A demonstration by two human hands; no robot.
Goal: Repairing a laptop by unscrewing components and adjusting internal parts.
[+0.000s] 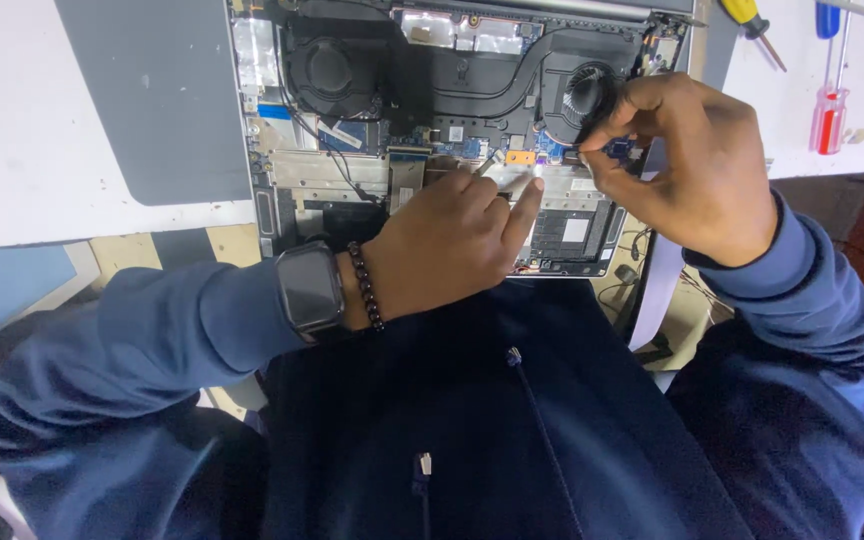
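Head view: opened silver laptop chassis (282, 180), bottom cover off, lies on the white counter (22, 120) w/ black circuit boards, heat pipes and two round black cooling fans showing. Right hand (697, 165) sits over the laptop's right side, just below the right-hand fan (580, 92); thumb and forefinger pinched tight on a small blue part (620, 150) at the chassis edge, rest of fingers curled, wrist bent inward, blue sleeve coming in from the lower right. Left hand (447, 245) rests on the laptop's near-middle, below the left-hand fan (327, 70); forefinger stretched out, tip pressing on a silvery metal shield plate (562, 195), other fingers folded under — grip not holding anything that I can see. Left wrist carries a black square smartwatch (310, 290) and a dark beaded bracelet (364, 288). The two hands are near each other, not touching.

Beyond the laptop's right edge: yellow-handled screwdriver (747, 18) and red-handled screwdriver (830, 115) on the counter. Left of the laptop: flat grey panel (152, 100).
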